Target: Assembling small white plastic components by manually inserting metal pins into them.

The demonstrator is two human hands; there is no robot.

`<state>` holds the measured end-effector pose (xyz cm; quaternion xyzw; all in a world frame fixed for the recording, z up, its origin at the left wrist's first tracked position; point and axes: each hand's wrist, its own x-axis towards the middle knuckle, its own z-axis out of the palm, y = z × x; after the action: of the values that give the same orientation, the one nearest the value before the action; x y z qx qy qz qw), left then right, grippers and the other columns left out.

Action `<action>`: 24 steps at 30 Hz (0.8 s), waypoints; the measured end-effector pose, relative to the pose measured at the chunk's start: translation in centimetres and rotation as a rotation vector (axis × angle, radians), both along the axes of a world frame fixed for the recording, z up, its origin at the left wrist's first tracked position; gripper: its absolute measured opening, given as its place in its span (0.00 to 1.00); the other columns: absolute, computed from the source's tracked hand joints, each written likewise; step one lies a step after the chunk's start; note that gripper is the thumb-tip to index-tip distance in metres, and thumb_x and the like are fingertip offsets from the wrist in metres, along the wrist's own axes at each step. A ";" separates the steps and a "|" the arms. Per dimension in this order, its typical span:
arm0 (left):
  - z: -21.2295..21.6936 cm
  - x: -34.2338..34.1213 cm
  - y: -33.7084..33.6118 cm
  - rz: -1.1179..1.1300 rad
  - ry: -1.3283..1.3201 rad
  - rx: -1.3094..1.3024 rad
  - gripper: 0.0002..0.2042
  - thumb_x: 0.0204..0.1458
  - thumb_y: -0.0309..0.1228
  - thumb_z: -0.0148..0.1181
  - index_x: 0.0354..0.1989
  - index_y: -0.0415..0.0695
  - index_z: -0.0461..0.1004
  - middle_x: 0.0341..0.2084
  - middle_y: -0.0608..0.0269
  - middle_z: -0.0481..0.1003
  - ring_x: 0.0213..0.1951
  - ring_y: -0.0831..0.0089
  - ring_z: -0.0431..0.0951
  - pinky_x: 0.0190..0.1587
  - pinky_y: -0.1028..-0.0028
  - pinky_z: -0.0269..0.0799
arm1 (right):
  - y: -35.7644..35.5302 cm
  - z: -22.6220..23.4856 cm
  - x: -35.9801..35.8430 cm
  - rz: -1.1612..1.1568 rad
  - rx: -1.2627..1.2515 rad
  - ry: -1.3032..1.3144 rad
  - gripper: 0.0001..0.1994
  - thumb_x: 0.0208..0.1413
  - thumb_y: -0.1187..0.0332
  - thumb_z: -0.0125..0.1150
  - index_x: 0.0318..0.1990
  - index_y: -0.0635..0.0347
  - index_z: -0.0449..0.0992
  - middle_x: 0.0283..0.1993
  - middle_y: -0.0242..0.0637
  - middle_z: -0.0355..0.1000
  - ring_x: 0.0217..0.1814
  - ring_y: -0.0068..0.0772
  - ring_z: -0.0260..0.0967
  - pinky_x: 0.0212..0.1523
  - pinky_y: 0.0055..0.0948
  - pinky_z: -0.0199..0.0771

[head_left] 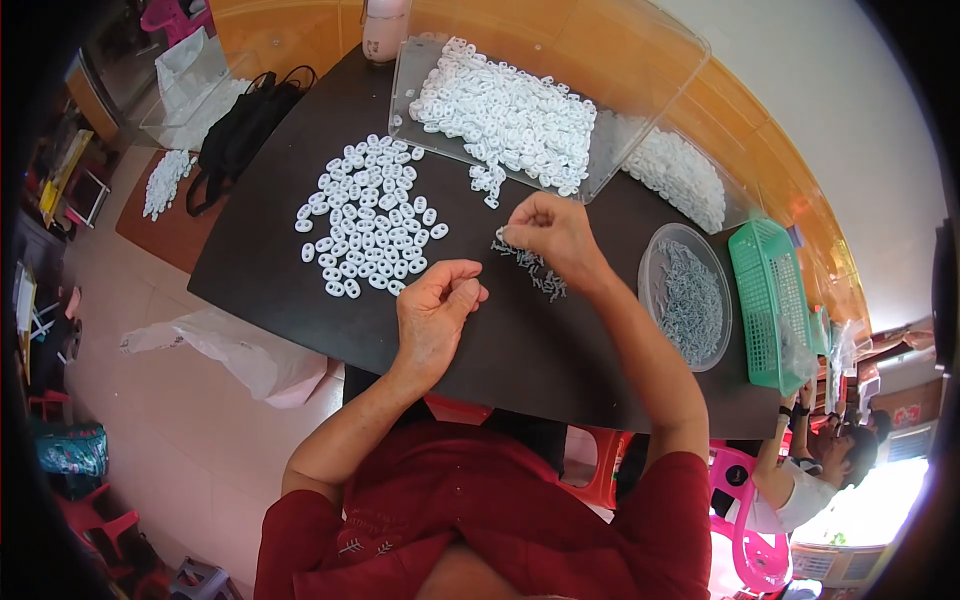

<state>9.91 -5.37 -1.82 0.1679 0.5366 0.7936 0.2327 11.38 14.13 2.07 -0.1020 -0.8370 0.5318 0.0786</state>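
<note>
My right hand [552, 238] is closed in a pinch over a small pile of grey screws [540, 275] on the dark table. A small white piece [501, 233] shows at its fingertips, too small to make out fully. My left hand [434, 318] is held with curled fingers and the thumb pressed against them near the table's front edge. Whatever it may hold is hidden. Just beyond it, many oval white plastic pieces with two holes [365, 222] lie spread out in one layer.
A clear plastic bin [398, 122] heaped with white pieces lies at the back. Rightward are another clear container of white pieces [680, 175], a round bowl [648, 285] of grey screws and a green basket [765, 300]. A pink bottle [384, 30] stands behind. Another person [810, 480] sits at right.
</note>
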 end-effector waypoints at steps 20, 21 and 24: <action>0.3 1.3 -0.6 -0.016 -0.293 0.192 0.03 0.51 0.23 0.56 0.32 0.36 0.73 0.22 0.63 0.74 0.23 0.82 0.70 0.25 0.84 0.64 | -8.3 -1.2 7.6 -0.147 0.210 0.359 0.05 0.49 0.80 0.57 0.35 0.64 0.73 0.31 0.33 0.70 0.32 0.22 0.67 0.31 0.21 0.67; 0.4 1.3 -0.7 -0.025 -0.308 0.165 0.03 0.52 0.24 0.56 0.32 0.36 0.73 0.23 0.62 0.74 0.22 0.82 0.70 0.25 0.84 0.65 | -7.7 -1.1 7.9 -0.174 0.308 0.360 0.06 0.48 0.80 0.58 0.34 0.64 0.74 0.30 0.34 0.69 0.31 0.24 0.66 0.31 0.22 0.66; -0.2 1.1 -0.9 -0.015 -0.234 0.140 0.04 0.51 0.24 0.55 0.33 0.36 0.72 0.23 0.59 0.75 0.22 0.79 0.71 0.26 0.81 0.67 | -5.0 -0.9 8.7 -0.266 0.503 0.322 0.06 0.45 0.80 0.59 0.33 0.64 0.75 0.29 0.36 0.68 0.30 0.28 0.66 0.30 0.24 0.65</action>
<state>10.96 -6.22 -2.01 0.0942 0.4477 0.8416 0.2873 20.13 9.14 1.14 -0.1024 -0.8983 0.3027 0.3015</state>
